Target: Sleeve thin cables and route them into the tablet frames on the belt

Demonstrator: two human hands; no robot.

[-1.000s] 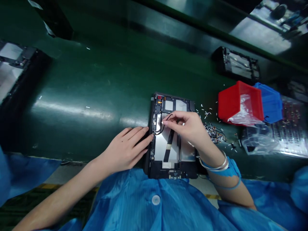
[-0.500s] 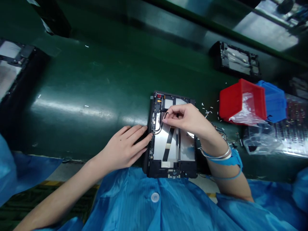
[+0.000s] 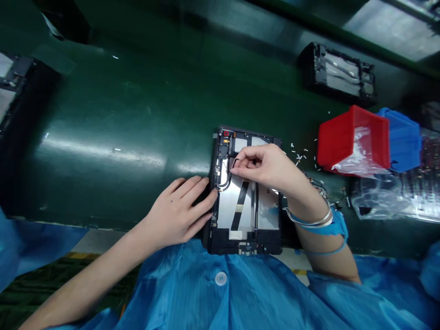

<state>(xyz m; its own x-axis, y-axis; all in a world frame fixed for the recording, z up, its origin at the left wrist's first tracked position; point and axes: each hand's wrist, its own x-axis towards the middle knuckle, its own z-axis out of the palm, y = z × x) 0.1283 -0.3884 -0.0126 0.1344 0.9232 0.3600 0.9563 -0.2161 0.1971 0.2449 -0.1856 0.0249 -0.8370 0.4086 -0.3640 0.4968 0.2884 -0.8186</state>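
An opened tablet (image 3: 245,229) lies back-up on the green belt, near its front edge, showing silver shielding and black flex strips. My left hand (image 3: 178,213) lies flat on the belt with its fingers stretched out, fingertips pressed against the tablet's left edge. My right hand (image 3: 270,167) hovers over the tablet's upper half, thumb and forefinger pinched on the end of a thin black cable (image 3: 227,178) that curves down to the left edge. A metal bangle and a blue strap circle the right wrist.
A red bin (image 3: 350,135) lined with clear plastic and a blue bin (image 3: 402,140) stand at the right, with plastic bags (image 3: 374,199) beside them. Small white bits (image 3: 299,156) litter the belt. Another opened device (image 3: 338,75) lies farther back, and one (image 3: 8,87) at the far left.
My right hand has lifted slightly toward the tablet's top, drawing the cable end with it. The left hand has stayed against the edge. The view has shifted a little.
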